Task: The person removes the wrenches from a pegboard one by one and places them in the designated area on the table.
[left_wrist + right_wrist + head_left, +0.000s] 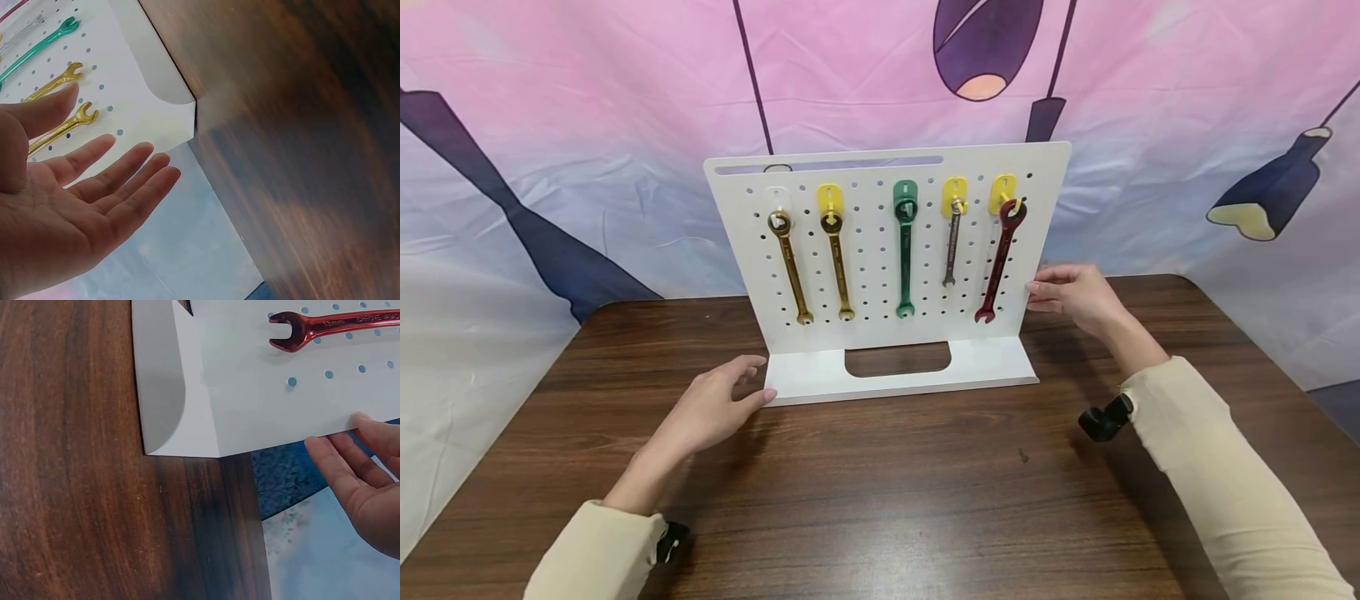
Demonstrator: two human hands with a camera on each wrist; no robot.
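White pegboard [872,263] stretches left to right between the left hand [717,403], fingers loosely spread at its base corner, and the right hand [1073,297], lightly pinching its side edge.

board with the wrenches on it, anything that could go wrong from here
A push from the right hand at the side edge could shift or tip the board. The wrenches hang from hooks by their ring ends, so a jolt might swing or drop one. The red wrench hangs nearest that hand and may get knocked first.
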